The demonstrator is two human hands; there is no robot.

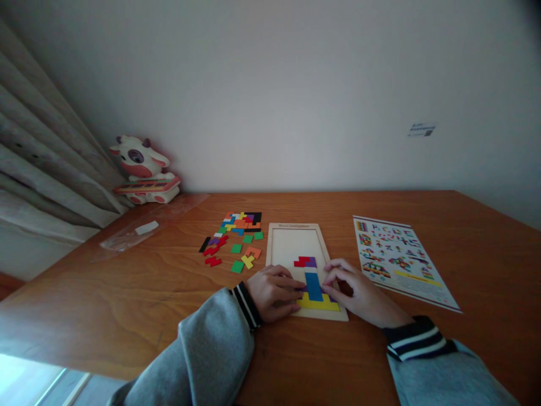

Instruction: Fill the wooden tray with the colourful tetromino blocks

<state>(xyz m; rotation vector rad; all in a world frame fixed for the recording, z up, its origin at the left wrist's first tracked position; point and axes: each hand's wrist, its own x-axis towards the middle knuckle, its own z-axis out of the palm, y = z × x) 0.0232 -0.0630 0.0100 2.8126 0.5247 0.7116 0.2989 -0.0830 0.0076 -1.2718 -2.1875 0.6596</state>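
My left hand (274, 290) lies loosely open, right hand (350, 286) curled, grip unclear; both flank the flat blue rectangular block (313, 286) in the pale wooden tray (291, 241). Sideways nudge could skew it.

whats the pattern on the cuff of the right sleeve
The right sleeve's cuff is black with white stripes, best seen in the head view.

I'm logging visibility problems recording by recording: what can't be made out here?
All in the head view:
Wooden tray: its lower left part is hidden under the left hand.
Right hand: its own curl hides whether it pinches anything.
Printed sheet: fine print too small to read.
Wall label: lettering too small and blurred.
Curtain: cut off by the left edge.
Left sleeve: cut off by the bottom edge.
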